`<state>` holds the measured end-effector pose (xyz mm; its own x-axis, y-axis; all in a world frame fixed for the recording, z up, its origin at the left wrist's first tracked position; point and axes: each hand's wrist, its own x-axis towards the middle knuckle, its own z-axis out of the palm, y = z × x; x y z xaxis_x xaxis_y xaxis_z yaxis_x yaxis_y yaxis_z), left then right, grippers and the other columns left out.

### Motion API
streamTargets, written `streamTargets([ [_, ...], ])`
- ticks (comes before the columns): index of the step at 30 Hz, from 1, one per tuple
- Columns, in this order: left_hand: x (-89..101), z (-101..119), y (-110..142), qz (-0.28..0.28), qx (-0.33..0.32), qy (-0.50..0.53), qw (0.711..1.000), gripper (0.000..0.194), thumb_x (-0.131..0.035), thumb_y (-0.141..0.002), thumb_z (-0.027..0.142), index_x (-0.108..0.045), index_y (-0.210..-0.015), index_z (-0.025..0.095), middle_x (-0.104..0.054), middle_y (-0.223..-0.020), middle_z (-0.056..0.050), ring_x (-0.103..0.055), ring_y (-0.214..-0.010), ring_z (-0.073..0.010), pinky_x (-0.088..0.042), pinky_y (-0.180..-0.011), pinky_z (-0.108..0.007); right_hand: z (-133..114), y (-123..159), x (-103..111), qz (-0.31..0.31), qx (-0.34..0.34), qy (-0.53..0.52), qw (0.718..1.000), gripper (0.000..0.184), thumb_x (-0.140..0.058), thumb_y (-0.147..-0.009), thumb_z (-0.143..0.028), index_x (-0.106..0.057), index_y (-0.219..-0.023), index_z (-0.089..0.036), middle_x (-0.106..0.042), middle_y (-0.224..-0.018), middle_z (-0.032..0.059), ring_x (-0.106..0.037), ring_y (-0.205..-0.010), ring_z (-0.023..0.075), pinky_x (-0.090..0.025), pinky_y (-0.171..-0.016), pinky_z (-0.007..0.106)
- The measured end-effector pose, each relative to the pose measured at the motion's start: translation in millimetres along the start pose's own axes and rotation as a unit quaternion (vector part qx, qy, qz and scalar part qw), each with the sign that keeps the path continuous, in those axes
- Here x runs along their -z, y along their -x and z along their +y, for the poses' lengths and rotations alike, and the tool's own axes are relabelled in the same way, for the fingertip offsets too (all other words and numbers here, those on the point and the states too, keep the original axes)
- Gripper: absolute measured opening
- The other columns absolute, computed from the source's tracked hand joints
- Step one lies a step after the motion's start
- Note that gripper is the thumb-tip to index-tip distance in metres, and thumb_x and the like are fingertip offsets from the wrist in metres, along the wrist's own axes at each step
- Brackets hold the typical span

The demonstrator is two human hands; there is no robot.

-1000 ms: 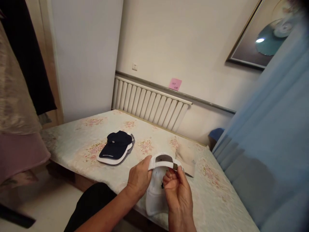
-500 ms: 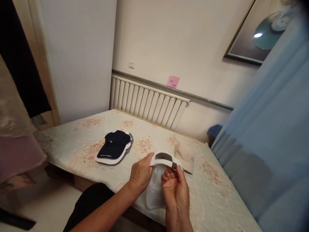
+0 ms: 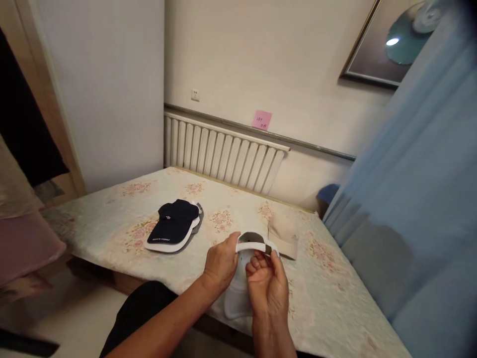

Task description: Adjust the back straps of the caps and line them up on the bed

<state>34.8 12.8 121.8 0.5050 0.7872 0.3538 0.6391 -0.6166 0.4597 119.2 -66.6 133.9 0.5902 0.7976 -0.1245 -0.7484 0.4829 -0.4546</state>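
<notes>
Both hands hold a white baseball cap (image 3: 237, 298) over the bed's near edge, its brim hanging down and its back strap uppermost. My left hand (image 3: 222, 262) is closed on the cap's back edge at the left end of the strap. With thumb and curled fingers, my right hand (image 3: 269, 286) pinches the strap's right end, beside a dark olive buckle piece (image 3: 268, 249). Beyond the right hand lies a beige cap (image 3: 282, 238), flat on the cover. To the left rests a stack of caps, a navy cap (image 3: 173, 222) on top of white and grey ones.
The bed (image 3: 328, 293) has a pale floral cover. Behind it are a white radiator (image 3: 223, 153) and a wall with a pink note (image 3: 262, 120). A blue curtain (image 3: 406, 199) hangs at right; clothes (image 3: 28, 228) hang at left beside a pale cabinet (image 3: 108, 89).
The view has shifted slightly, so the room sits further left and higher. Both hands keep their hold on the white cap, with the right fingers barely moved at the strap.
</notes>
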Motion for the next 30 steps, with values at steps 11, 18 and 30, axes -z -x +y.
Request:
streamTargets([
  [11, -3.9, -13, -1, 0.000, -0.001, -0.018, 1.000, 0.053, -0.037, -0.081, 0.007, -0.043, -0.132, 0.021, -0.064, -0.116, -0.008, -0.063, -0.099, -0.0225, -0.046, -0.083, -0.031, 0, -3, 2, 0.047, 0.075, 0.066, 0.994, 0.014, -0.065, -0.074, -0.030, -0.060, -0.075, -0.017, -0.060, -0.058, -0.0016, -0.050, -0.048, 0.0083, -0.037, -0.043, 0.020],
  [18, -6.9, -21, 2, -0.026, 0.020, -0.041, 0.999, 0.035, -0.036, -0.085, 0.012, -0.050, -0.116, 0.021, -0.068, -0.099, -0.007, -0.065, -0.090, -0.0223, -0.044, -0.075, -0.029, 5, -8, 16, 0.025, 0.119, 0.120, 0.985, 0.017, -0.067, -0.074, -0.032, -0.062, -0.074, -0.017, -0.062, -0.060, -0.0010, -0.049, -0.049, 0.0084, -0.036, -0.045, 0.021],
  [30, -18.8, -15, -6, -0.103, 0.030, -0.048, 0.993, 0.023, -0.035, -0.089, 0.023, -0.050, -0.107, 0.021, -0.068, -0.094, -0.009, -0.065, -0.089, -0.0237, -0.043, -0.073, -0.030, -12, -35, 34, 0.029, 0.222, 0.334, 0.916, 0.032, -0.065, -0.072, -0.046, -0.064, -0.065, -0.015, -0.059, -0.052, -0.0004, -0.049, -0.048, 0.0124, -0.038, -0.051, 0.025],
])
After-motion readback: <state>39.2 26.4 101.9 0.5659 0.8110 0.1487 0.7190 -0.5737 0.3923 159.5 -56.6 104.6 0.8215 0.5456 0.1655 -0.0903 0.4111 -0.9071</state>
